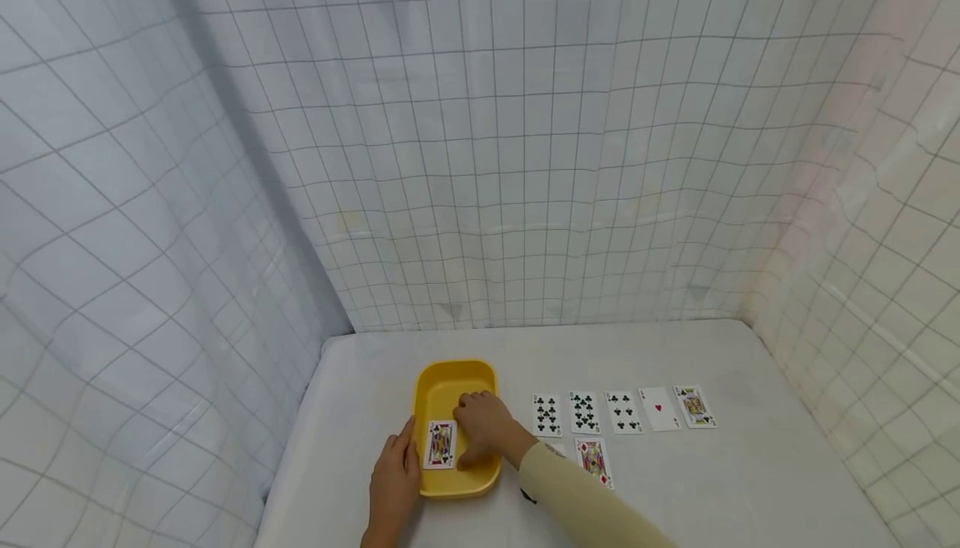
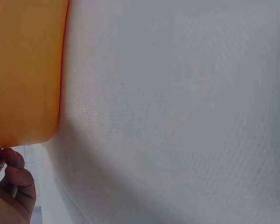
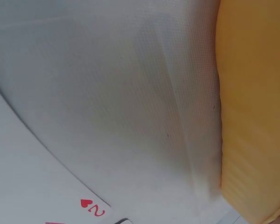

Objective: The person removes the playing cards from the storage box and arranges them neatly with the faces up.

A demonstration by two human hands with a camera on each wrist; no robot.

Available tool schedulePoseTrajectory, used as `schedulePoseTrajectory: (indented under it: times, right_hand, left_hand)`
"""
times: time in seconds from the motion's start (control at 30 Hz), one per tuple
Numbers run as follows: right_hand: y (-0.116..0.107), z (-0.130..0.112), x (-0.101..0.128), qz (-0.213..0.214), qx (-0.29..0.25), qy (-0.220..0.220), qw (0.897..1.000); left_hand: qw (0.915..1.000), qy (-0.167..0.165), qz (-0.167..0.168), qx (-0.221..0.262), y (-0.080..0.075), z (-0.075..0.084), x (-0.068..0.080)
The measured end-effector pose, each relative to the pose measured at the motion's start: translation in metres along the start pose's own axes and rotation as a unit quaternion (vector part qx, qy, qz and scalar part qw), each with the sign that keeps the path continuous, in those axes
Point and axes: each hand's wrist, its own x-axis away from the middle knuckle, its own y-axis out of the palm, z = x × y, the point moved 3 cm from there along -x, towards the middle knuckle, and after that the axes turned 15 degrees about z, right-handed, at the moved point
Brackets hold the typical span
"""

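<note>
Yellow tray (image 1: 433,388) sits near the front left of a white cloth-covered table (image 1: 750,481), a face card (image 1: 440,445) lying face up on its floor. Nearest the camera, the person's left hand (image 1: 393,481) rests against the tray's left rim, fingers straight along the wall; the left wrist view shows only the tray's orange-yellow side (image 2: 25,70) and a few fingertips (image 2: 14,182) below it. The right hand (image 1: 483,430), in a cream sleeve (image 1: 585,502), reaches into the tray just right of the card, fingers bent down onto the tray floor; whether it grips anything cannot be told. Beside the sleeve lies a red king (image 1: 594,459), and the right wrist view catches the corner of a two of hearts (image 3: 93,207) next to the tray wall. Farther back, a row of five cards (image 1: 622,411) runs rightward. Behind the table hang gridded white sheets (image 1: 525,156).
</note>
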Motion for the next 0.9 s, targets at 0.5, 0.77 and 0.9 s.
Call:
schedulePoseTrajectory:
  times: [0.5, 0.77, 0.9]
  right_hand:
    - [0.006, -0.005, 0.000, 0.006, 0.016, -0.004, 1.000]
    - [0.006, -0.011, 0.000, 0.026, 0.039, 0.001, 0.999]
    - [0.007, -0.011, 0.001, 0.025, 0.040, -0.002, 0.999]
  left_hand:
    - [1.0000, 0.003, 0.005, -0.002, -0.002, 0.001, 0.002]
    - [0.9999, 0.003, 0.013, 0.005, -0.003, 0.001, 0.003]
    - [0.9999, 0.006, 0.016, 0.001, -0.003, 0.002, 0.004]
